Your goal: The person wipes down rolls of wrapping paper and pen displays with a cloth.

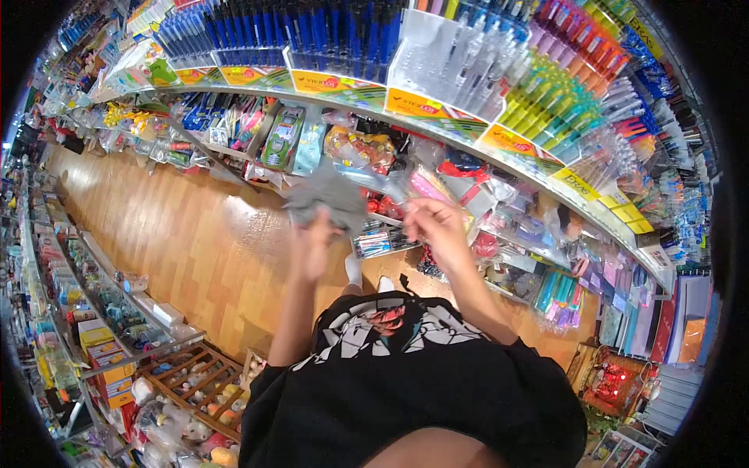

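A crumpled grey cloth (331,199), smeared by motion, is bunched in my left hand (314,246), whose fingers are closed round it. To the right of it, my right hand (438,226) is raised before the lower shelf with its fingers curled in a pinch. Whether something small or clear sits between those fingertips, I cannot make out. Below and between the hands is a tray of pens (382,240). Behind them, a green toy car in a box (282,136) and a bagged orange-brown item (359,148) lie on the lower shelf.
A curved upper shelf edge (351,101) runs across in front, loaded with blue pens (312,31) and clear-barrelled pens (468,66). Wooden floor (187,234) stretches to the left. More stocked shelves (86,288) and a wooden crate of plush toys (195,382) stand at the left.
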A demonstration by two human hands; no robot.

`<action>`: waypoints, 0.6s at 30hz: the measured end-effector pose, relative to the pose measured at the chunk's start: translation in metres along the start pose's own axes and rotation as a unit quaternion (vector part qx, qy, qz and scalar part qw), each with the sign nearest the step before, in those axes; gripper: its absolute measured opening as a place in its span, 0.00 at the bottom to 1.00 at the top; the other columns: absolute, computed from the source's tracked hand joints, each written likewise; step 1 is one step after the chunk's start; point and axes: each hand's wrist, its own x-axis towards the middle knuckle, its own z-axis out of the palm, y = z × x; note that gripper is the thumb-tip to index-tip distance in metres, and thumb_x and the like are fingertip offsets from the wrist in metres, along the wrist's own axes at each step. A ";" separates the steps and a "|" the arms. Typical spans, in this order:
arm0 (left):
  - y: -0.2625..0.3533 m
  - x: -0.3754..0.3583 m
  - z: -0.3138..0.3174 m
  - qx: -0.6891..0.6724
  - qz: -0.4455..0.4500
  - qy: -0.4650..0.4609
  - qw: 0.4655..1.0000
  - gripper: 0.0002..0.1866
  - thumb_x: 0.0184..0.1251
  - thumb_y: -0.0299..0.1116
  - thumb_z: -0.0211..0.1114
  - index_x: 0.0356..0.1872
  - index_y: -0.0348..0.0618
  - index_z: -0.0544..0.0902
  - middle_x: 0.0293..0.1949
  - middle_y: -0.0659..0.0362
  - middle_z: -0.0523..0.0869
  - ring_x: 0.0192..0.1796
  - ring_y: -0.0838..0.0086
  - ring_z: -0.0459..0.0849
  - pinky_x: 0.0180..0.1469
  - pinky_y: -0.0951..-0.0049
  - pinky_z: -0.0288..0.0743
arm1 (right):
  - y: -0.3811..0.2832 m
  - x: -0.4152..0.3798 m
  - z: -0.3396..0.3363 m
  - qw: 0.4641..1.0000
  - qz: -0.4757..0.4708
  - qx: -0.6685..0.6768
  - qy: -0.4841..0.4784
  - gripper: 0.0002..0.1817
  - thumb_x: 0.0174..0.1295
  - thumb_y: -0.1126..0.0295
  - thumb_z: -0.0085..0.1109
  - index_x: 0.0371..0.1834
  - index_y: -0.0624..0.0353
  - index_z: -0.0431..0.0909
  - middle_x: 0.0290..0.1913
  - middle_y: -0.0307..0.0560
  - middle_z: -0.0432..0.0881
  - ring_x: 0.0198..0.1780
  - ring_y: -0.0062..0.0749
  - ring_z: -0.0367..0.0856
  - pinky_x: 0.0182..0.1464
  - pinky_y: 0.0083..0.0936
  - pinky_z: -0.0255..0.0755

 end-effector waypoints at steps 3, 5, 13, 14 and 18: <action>-0.032 -0.018 0.046 -0.181 -0.007 -0.054 0.982 0.08 0.59 0.27 0.55 0.39 0.40 0.72 0.32 0.64 0.76 0.33 0.78 0.75 0.35 0.77 0.70 | 0.022 -0.008 0.008 0.993 0.028 -0.091 -0.071 0.07 0.56 0.76 0.52 0.35 0.67 0.77 0.23 0.40 0.76 0.21 0.17 0.71 0.23 0.14 0.66; -0.035 -0.027 0.056 -0.287 -0.037 0.022 0.957 0.08 0.59 0.25 0.54 0.40 0.42 0.72 0.32 0.64 0.77 0.35 0.77 0.75 0.37 0.77 0.70 | 0.028 -0.017 0.005 0.982 -0.020 -0.180 -0.049 0.07 0.56 0.74 0.52 0.35 0.66 0.77 0.23 0.39 0.76 0.21 0.15 0.71 0.23 0.13 0.66; -0.027 0.005 -0.044 -0.317 0.065 0.175 0.930 0.19 0.64 0.37 0.49 0.54 0.41 0.66 0.52 0.57 0.72 0.53 0.70 0.71 0.54 0.68 0.64 | -0.041 -0.027 -0.047 0.946 -0.130 -0.296 0.019 0.08 0.53 0.74 0.54 0.36 0.62 0.78 0.26 0.39 0.79 0.28 0.16 0.73 0.32 0.15 0.68; -0.025 0.006 -0.058 -0.323 0.089 0.170 0.927 0.19 0.65 0.39 0.48 0.54 0.41 0.67 0.52 0.57 0.72 0.54 0.69 0.70 0.56 0.66 0.62 | -0.073 -0.025 -0.055 0.932 -0.129 -0.328 0.079 0.08 0.52 0.75 0.54 0.35 0.62 0.78 0.27 0.38 0.79 0.31 0.16 0.73 0.36 0.15 0.68; -0.054 0.006 -0.112 -0.300 0.080 0.189 0.932 0.19 0.65 0.42 0.48 0.51 0.41 0.68 0.50 0.58 0.73 0.53 0.69 0.71 0.55 0.66 0.63 | -0.195 -0.017 -0.021 0.804 -0.336 -0.458 0.174 0.08 0.52 0.72 0.57 0.34 0.64 0.79 0.30 0.40 0.79 0.32 0.16 0.73 0.35 0.15 0.67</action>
